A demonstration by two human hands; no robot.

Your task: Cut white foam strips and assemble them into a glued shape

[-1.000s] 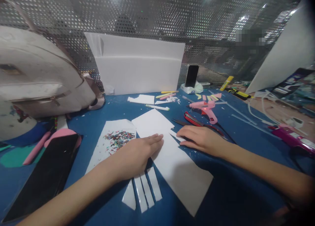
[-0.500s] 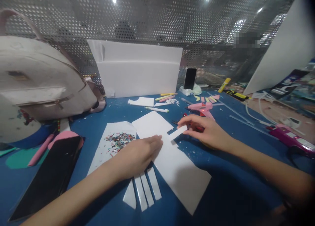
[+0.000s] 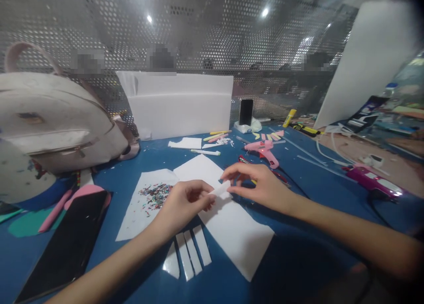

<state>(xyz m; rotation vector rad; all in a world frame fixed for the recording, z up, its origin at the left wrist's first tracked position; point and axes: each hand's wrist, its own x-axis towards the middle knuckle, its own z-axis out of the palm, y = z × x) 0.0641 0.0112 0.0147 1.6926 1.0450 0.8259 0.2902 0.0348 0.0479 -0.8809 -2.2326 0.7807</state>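
While the left hand (image 3: 188, 200) pinches one end of a small white strip (image 3: 221, 189), the right hand (image 3: 253, 184) pinches its other end, above the white sheet (image 3: 233, 231) on the blue table (image 3: 220, 286)

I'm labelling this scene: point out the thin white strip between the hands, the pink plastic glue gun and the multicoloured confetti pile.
Thin white strip (image 3: 221, 189), head view: middle of its face.
Pink plastic glue gun (image 3: 263, 149), head view: body.
Multicoloured confetti pile (image 3: 157, 195), head view: centre.

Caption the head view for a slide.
Left hand and right hand hold a small white strip above a white sheet.
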